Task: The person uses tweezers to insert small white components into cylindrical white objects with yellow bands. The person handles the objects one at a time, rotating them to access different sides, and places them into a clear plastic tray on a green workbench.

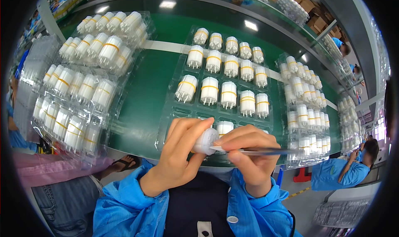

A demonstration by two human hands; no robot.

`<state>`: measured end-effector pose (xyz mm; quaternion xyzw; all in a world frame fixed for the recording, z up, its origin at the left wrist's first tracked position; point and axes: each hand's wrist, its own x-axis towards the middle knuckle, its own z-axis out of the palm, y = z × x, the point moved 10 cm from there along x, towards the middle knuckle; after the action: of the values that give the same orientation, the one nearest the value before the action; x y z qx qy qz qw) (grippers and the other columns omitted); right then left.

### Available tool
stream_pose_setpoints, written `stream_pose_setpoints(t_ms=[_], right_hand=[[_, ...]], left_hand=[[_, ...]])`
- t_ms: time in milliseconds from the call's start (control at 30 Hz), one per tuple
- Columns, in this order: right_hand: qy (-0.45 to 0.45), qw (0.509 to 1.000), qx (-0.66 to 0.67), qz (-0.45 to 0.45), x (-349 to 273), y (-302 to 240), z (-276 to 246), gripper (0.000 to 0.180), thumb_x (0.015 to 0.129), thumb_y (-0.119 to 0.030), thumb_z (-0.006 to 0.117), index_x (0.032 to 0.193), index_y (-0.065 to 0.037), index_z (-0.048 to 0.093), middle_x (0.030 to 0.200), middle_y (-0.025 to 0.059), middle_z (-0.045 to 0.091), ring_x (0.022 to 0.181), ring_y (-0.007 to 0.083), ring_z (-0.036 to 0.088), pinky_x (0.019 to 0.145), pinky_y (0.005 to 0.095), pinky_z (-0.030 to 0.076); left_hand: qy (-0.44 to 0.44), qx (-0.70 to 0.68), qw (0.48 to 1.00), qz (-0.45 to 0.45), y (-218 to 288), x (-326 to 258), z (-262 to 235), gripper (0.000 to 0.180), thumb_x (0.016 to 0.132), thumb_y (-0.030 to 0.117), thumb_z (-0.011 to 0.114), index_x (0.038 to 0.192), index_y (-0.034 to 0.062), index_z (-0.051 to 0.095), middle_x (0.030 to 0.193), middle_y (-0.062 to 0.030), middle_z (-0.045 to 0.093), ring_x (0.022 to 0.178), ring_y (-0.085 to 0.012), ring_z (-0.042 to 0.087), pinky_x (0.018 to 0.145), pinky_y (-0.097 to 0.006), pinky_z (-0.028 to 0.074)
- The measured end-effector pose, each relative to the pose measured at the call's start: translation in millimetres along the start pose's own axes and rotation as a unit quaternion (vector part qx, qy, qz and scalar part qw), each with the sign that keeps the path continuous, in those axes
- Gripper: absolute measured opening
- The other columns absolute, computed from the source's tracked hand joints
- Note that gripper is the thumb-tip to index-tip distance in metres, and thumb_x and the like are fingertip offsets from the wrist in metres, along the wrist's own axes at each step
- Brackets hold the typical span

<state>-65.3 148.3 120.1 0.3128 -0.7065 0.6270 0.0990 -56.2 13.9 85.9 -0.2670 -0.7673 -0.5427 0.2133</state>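
My left hand (pixel 176 149) is wrapped round a white cylindrical plug adapter (pixel 204 143), its round end turned toward my right hand. Between the thumb and fingers of my right hand (pixel 254 147) is a slim, dark metallic tool (pixel 266 151) with a pale pointed tip. That tip touches or nearly touches the adapter's end; the exact contact is too small to make out. Just beyond both hands lies a clear plastic tray (pixel 163 131) on the green work surface. Rows of white plug adapters (pixel 228 95) stand in it, pins toward me, each with a yellow band. My fingers partly cover its nearest row.
Stacked clear trays of similar adapters (pixel 77 87) stand on the left. More filled trays (pixel 307 118) line the right side. The green work surface (pixel 137 104) shows between the trays. A person in blue (pixel 343 170) sits at the far right; someone's pink-clothed arm (pixel 58 168) is at the left.
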Motion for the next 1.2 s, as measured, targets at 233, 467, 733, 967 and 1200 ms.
stream_pose_setpoints(t_ms=[233, 467, 733, 967, 1200], right_hand=[[0.067, 0.991, 0.104, 0.058, -8, 15, -3, 0.015, 0.084, 0.003, 0.066, 0.098, 0.004, 0.069, 0.094, 0.0154, 0.070, 0.084, 0.0188, 0.064, 0.074, 0.0290, 0.050], [0.071, 0.989, 0.114, 0.069, -7, 16, -1, 0.013, 0.086, 0.002, 0.066, 0.098, 0.005, 0.068, 0.094, 0.0146, 0.069, 0.086, 0.0190, 0.064, 0.076, 0.0285, 0.050], [0.074, 0.979, 0.168, 0.084, -10, 24, 0, 0.012, 0.089, 0.000, 0.064, 0.099, 0.006, 0.067, 0.096, 0.0160, 0.068, 0.088, 0.0186, 0.064, 0.079, 0.0290, 0.050], [0.099, 0.969, 0.209, 0.080, -13, 30, 1, 0.011, 0.089, 0.000, 0.065, 0.099, 0.006, 0.066, 0.096, 0.0168, 0.068, 0.089, 0.0190, 0.063, 0.080, 0.0295, 0.050], [0.098, 0.972, 0.197, 0.083, -14, 33, 2, 0.012, 0.087, 0.002, 0.065, 0.099, 0.006, 0.066, 0.096, 0.0165, 0.069, 0.089, 0.0193, 0.063, 0.080, 0.0298, 0.050]], left_hand=[[0.022, 0.012, 1.000, 0.014, 2, -1, -4, 0.066, 0.064, -0.014, 0.066, 0.128, -0.0042, 0.055, 0.109, -0.0186, 0.058, 0.095, -0.0346, 0.055, 0.080, -0.039, 0.047], [0.034, 0.048, 0.998, 0.032, 7, 0, -6, 0.066, 0.062, -0.014, 0.065, 0.127, -0.0041, 0.057, 0.107, -0.0175, 0.058, 0.094, -0.0338, 0.055, 0.080, -0.039, 0.047], [0.043, 0.060, 0.996, 0.042, 8, -2, -6, 0.065, 0.062, -0.014, 0.063, 0.125, -0.0048, 0.058, 0.106, -0.0175, 0.058, 0.093, -0.0341, 0.055, 0.080, -0.040, 0.047], [0.065, 0.081, 0.993, 0.056, 9, -4, -7, 0.061, 0.064, -0.011, 0.065, 0.125, -0.0044, 0.058, 0.105, -0.0164, 0.058, 0.092, -0.0334, 0.055, 0.080, -0.040, 0.047], [0.069, 0.106, 0.990, 0.064, 10, -5, -7, 0.058, 0.067, -0.009, 0.066, 0.125, -0.0038, 0.059, 0.105, -0.0159, 0.059, 0.092, -0.0328, 0.055, 0.080, -0.040, 0.047]])
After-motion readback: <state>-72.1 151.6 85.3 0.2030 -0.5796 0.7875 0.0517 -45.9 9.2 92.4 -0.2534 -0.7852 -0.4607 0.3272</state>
